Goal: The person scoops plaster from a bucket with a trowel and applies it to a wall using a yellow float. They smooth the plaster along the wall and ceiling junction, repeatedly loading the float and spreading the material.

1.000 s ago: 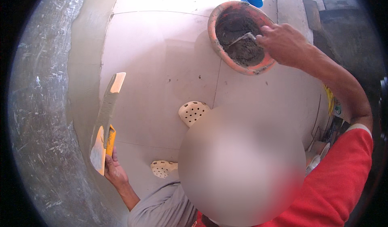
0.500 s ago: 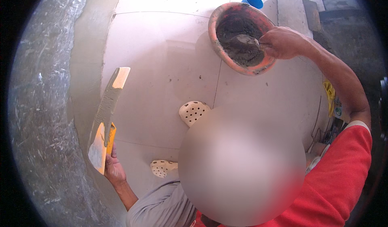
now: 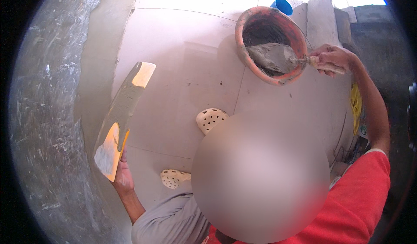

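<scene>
1. Right hand (image 3: 332,60): fingers clenched on the trowel (image 3: 300,61), blade over the bucket (image 3: 244,49) with a fat load of mortar (image 3: 271,55).
2. Left hand (image 3: 124,177): fingers grasping the float (image 3: 108,153) from behind, partly hidden, and yeah, it's smeared with mortar too.
3. Blue cup (image 3: 282,6) sits right by the bucket, far side.

You have open floor (image 3: 173,96) to cross between the float (image 3: 144,74) in your left hand (image 3: 124,176) and the bucket (image 3: 239,40), with a pale perforated shoe (image 3: 211,119) at the near side. A blue cup (image 3: 282,6) and grey slab (image 3: 321,20) stand just past the bucket; the loaded trowel (image 3: 312,62) blocks part of its opening.
</scene>
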{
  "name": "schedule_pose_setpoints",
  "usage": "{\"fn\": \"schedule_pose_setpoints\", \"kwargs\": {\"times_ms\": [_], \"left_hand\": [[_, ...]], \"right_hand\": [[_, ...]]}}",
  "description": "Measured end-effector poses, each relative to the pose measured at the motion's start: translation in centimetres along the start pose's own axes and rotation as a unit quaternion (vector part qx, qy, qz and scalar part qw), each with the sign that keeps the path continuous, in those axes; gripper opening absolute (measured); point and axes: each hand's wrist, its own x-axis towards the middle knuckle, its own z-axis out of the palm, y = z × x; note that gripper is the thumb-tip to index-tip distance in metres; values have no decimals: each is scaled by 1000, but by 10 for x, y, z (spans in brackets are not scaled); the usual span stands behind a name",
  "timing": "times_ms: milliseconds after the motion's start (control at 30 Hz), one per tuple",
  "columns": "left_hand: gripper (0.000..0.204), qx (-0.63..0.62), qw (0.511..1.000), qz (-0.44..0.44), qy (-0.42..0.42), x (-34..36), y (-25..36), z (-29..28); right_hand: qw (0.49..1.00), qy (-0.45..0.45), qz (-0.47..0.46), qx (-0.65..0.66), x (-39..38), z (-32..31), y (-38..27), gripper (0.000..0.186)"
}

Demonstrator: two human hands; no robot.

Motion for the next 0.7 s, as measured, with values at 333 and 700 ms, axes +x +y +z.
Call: {"fn": "schedule_pose_setpoints", "kwargs": {"times_ms": [333, 700], "left_hand": [[61, -26, 1000, 5, -15, -3, -6, 14], [64, -134, 982, 62, -118, -1, 7, 45]], "right_hand": [[975, 132, -97, 153, -39, 4, 41, 57], [910, 151, -382, 51, -36, 84, -103, 67]]}}
